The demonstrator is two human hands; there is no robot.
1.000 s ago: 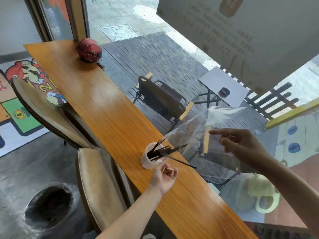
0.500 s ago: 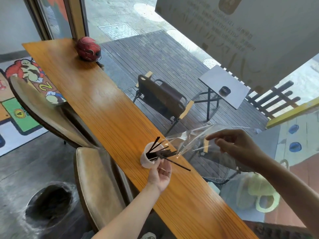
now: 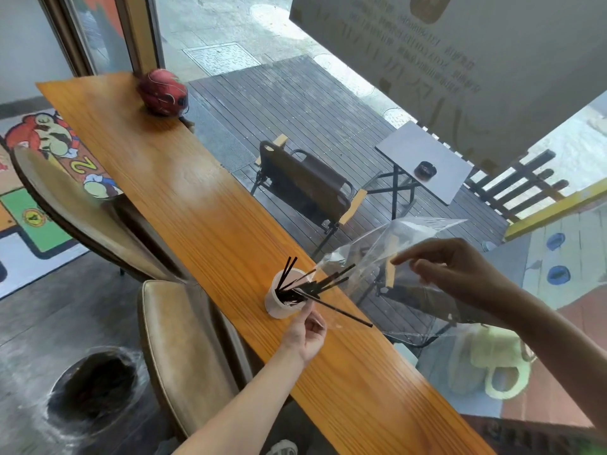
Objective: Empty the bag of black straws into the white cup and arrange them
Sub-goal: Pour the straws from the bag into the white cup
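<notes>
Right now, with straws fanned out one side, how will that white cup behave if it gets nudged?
Probably tips easily: the white cup looks small and thin-walled, so likely light. The black straws lean mostly toward the clear bag, with one jutting far over the rim, which likely pulls it that way. On the glossy wooden counter it may also slide; the left hand sits beside it.

My left hand (image 3: 305, 330) reaches forward on a bare forearm, palm turned up and inward, fingers curled, thumb and forefinger pinched together at the tips. My right hand (image 3: 460, 274) comes in from the right, held higher, back of the hand up, wrist bent, fingers extended leftward and pinched shut.
</notes>
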